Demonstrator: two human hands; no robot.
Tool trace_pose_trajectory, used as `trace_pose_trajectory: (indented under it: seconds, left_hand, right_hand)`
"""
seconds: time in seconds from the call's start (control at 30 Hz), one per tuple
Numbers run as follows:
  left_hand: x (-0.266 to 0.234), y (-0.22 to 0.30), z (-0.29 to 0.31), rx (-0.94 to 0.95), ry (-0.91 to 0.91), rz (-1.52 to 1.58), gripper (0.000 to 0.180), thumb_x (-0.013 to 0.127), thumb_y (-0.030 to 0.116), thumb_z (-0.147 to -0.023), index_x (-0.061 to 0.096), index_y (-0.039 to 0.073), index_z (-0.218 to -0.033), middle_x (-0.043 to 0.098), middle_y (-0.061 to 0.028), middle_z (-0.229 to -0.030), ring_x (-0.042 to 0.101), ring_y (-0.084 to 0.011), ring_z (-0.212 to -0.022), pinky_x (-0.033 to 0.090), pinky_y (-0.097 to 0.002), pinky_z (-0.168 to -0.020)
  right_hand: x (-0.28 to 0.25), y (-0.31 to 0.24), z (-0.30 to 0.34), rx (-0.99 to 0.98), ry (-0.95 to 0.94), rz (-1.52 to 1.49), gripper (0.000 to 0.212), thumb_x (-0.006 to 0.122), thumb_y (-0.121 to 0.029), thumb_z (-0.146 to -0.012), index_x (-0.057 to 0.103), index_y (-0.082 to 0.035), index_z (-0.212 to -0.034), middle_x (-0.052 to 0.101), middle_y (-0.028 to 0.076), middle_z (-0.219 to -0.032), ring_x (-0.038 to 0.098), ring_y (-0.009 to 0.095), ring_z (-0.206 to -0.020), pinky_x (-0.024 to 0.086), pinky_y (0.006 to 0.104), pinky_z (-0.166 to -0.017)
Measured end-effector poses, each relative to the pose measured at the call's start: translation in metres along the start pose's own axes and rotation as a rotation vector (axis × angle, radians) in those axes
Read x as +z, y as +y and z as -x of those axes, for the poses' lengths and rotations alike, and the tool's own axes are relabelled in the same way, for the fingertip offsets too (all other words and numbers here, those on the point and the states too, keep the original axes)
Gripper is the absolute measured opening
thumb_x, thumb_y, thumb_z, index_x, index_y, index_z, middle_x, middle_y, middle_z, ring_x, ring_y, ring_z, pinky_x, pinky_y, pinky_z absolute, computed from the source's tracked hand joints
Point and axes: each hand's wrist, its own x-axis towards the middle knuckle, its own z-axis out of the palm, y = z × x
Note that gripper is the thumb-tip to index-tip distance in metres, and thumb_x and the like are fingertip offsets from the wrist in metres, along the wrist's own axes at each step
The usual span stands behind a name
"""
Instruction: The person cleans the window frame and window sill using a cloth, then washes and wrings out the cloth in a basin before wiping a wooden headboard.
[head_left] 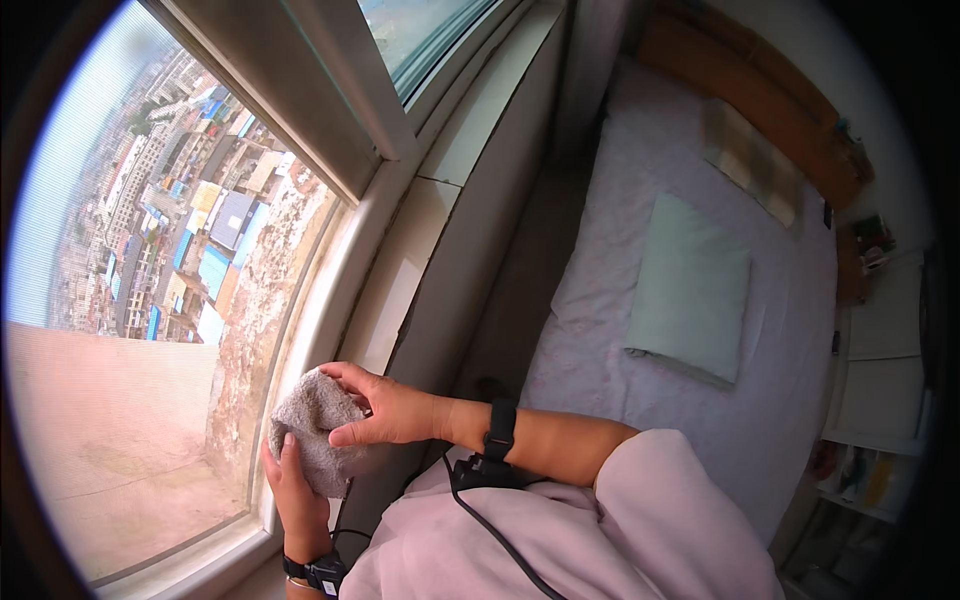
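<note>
Grey cloth (325, 455) is gripped by left hand (297, 492) and right hand (395, 408) between window frame (331, 295) and bed (590, 350).

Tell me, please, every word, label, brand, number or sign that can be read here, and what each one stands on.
No text can be read.
Grey cloth in the left hand and right hand: no lettering shows.
Left wrist device: too small to tell.
Shelf items at right: too blurred.
Buildings outside: too small.
</note>
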Motion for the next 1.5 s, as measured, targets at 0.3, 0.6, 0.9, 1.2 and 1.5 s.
trace_pose_trajectory:
  seconds: [0.3, 0.6, 0.9, 1.2, 1.5]
  left_hand:
    - [0.015, 0.001, 0.008, -0.071, -0.306, 0.18, 0.043, 0.05, 0.023, -0.099, 0.038, 0.003, -0.135, 0.053, -0.0105, -0.127, 0.058, -0.0216, -0.113, 0.049, -0.0347, -0.093]
    - [-0.012, -0.018, 0.022, -0.098, -0.279, -0.072, 0.019, 0.057, 0.011, -0.096, 0.061, 0.0, -0.111, 0.066, -0.0065, -0.103, 0.063, -0.0136, -0.094, 0.05, -0.0266, -0.084]
    - [-0.02, -0.033, 0.031, -0.096, -0.226, -0.017, 0.016, 0.058, 0.01, -0.096, 0.063, 0.001, -0.108, 0.067, -0.0059, -0.097, 0.064, -0.0129, -0.089, 0.051, -0.0258, -0.082]
    - [-0.032, -0.038, 0.034, -0.121, -0.177, 0.036, 0.016, 0.058, 0.009, -0.096, 0.063, 0.0, -0.108, 0.067, -0.0064, -0.097, 0.064, -0.0134, -0.09, 0.052, -0.027, -0.083]
    - [-0.038, -0.044, 0.034, -0.108, -0.194, 0.074, 0.016, 0.058, 0.012, -0.095, 0.063, 0.001, -0.106, 0.067, -0.0061, -0.095, 0.064, -0.0136, -0.088, 0.052, -0.028, -0.083]
  right_hand:
    - [-0.013, -0.009, 0.002, -0.037, -0.103, 0.616, 0.059, 0.057, 0.0, -0.085, 0.042, -0.011, -0.141, 0.051, 0.017, -0.124, 0.054, 0.034, -0.113, 0.044, 0.0366, -0.097]
    - [-0.115, -0.07, -0.058, -0.424, 0.588, 0.852, 0.033, 0.065, -0.01, -0.079, 0.064, -0.005, -0.112, 0.065, 0.018, -0.108, 0.064, 0.033, -0.097, 0.051, 0.037, -0.086]
    - [-0.134, -0.061, -0.098, -0.328, 0.669, 1.317, 0.037, 0.064, -0.021, -0.081, 0.064, -0.001, -0.111, 0.062, 0.025, -0.101, 0.06, 0.04, -0.095, 0.05, 0.0441, -0.084]
    - [-0.045, -0.013, -0.04, -0.14, 0.155, 1.098, 0.027, 0.062, -0.012, -0.079, 0.068, -0.008, -0.105, 0.062, 0.016, -0.094, 0.062, 0.036, -0.085, 0.051, 0.0408, -0.078]
    - [-0.092, -0.088, -0.1, -0.427, 0.641, 1.325, 0.028, 0.062, -0.01, -0.081, 0.068, -0.009, -0.109, 0.065, 0.015, -0.098, 0.063, 0.033, -0.09, 0.051, 0.0381, -0.08]
